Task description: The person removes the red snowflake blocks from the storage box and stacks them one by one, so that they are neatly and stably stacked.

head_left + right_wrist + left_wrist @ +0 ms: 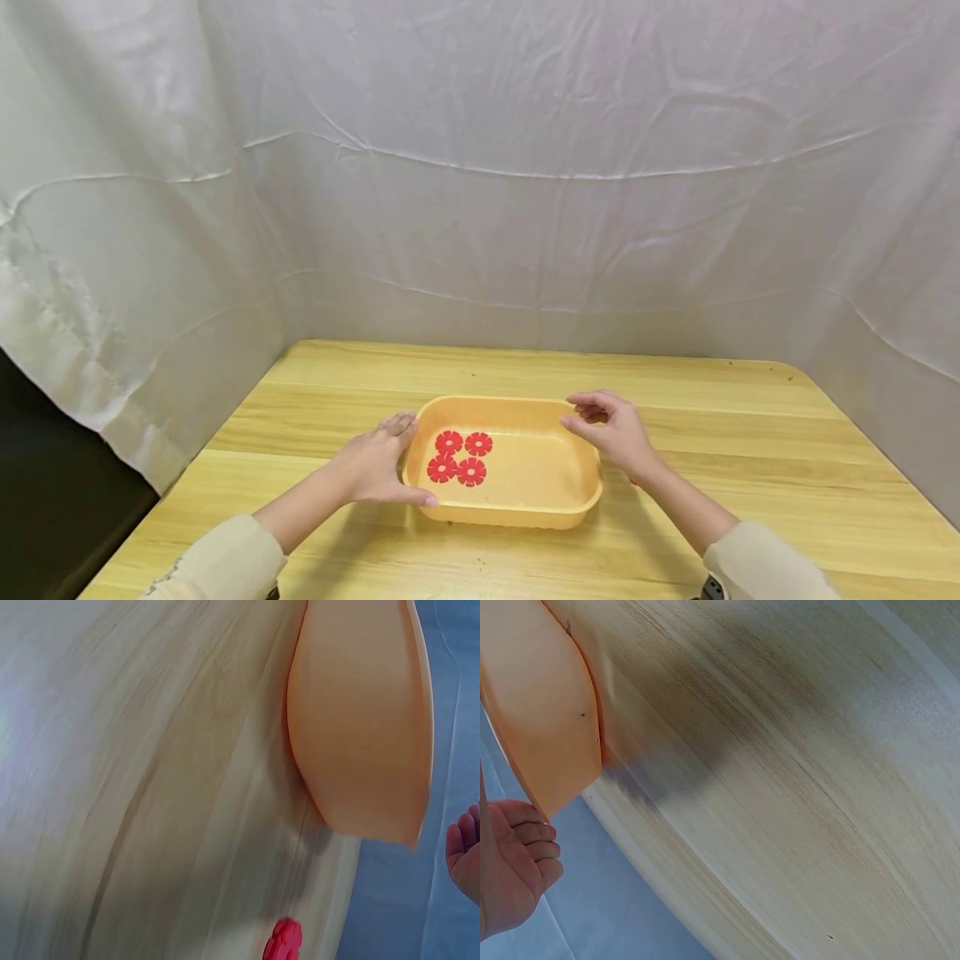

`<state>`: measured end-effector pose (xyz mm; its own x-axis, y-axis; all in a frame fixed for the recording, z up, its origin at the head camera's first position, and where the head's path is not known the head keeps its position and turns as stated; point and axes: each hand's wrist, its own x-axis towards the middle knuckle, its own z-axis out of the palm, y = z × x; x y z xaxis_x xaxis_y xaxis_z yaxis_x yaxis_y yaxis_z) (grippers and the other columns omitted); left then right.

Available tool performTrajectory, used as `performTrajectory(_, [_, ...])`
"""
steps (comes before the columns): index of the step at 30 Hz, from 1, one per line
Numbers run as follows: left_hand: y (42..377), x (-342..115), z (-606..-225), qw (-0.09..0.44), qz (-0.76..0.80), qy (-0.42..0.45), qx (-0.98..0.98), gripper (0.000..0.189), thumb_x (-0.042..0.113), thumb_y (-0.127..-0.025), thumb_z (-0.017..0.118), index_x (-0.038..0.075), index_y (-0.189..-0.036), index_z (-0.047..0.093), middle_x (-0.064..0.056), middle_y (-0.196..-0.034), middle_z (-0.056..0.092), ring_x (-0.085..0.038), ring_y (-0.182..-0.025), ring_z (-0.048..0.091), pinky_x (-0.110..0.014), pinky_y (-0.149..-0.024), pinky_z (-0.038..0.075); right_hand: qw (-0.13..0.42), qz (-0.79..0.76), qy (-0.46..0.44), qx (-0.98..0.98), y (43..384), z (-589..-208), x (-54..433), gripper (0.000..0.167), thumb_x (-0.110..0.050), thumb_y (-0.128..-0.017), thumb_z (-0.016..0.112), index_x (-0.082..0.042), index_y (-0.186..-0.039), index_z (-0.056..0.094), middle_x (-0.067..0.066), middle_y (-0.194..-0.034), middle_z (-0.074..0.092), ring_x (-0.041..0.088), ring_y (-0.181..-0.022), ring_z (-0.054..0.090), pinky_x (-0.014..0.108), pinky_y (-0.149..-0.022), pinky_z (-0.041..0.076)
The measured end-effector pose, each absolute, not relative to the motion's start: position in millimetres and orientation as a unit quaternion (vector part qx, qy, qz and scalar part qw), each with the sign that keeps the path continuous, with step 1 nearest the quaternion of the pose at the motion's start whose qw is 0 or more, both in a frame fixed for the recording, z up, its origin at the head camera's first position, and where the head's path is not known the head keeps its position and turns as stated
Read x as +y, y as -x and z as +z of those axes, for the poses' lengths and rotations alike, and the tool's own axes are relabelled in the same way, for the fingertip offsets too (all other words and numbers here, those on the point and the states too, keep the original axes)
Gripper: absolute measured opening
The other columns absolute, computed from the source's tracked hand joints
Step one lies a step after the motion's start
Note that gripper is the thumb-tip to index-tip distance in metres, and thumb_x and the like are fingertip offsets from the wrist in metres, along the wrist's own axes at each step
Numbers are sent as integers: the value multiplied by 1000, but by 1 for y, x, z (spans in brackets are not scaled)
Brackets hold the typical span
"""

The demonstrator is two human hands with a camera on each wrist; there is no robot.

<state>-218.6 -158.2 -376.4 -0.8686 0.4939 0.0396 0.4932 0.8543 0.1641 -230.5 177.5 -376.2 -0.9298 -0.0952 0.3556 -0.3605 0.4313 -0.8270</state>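
A shallow orange plastic tray (pixel 525 493) stands on the wooden table. Inside, toward its left end, lie several red flower-shaped slotted discs (pixel 471 472). My left hand (pixel 378 462) grips the tray's left end, thumb along the front rim and fingers at the far left corner. In the left wrist view its fingers (pixel 540 844) bend at the rim. Over the right far corner hovers my right hand (pixel 611 429), fingers loosely bent with a gap to the thumb and nothing between them. Another red piece (pixel 283 941) lies on the table outside the tray, mostly hidden under my right wrist in the head view.
The wooden table (pixel 750 433) has rounded far corners. Pale cloth (pixel 525 233) hangs behind it and along both sides. A dark area (pixel 52 475) lies beyond the table's left edge.
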Motion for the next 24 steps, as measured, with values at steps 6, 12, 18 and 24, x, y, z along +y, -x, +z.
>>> performTrajectory(6, [219,-158,-377,0,85,-257,963,113,75,-63,63,-7,-137,39,-25,-144,35,-40,-135,32,-52,-106,37,123,518,-142,-834,234,-379,166,31,-8,-77,74,7,-102,65,21,-94,61,1,-78,54,15,-73,51])
performTrajectory(12, [219,-158,-378,-7,84,-264,961,113,74,-63,63,-8,-136,39,-26,-144,36,-40,-135,33,-51,-106,36,123,527,-148,-828,233,-378,155,30,-7,-76,74,7,-101,66,21,-92,61,2,-77,55,16,-72,51])
performTrajectory(18, [218,-159,-378,-10,86,-265,960,112,74,-63,63,-8,-136,40,-26,-143,36,-41,-134,34,-52,-106,37,112,546,-144,-818,232,-377,145,31,-8,-76,75,7,-101,66,21,-92,61,4,-77,55,17,-72,51])
performTrajectory(24, [218,-158,-378,-12,85,-265,960,112,74,-63,64,-8,-136,40,-26,-143,36,-41,-134,34,-53,-105,37,98,553,-144,-815,234,-379,135,31,-7,-76,75,7,-102,66,22,-92,60,6,-77,55,18,-73,51])
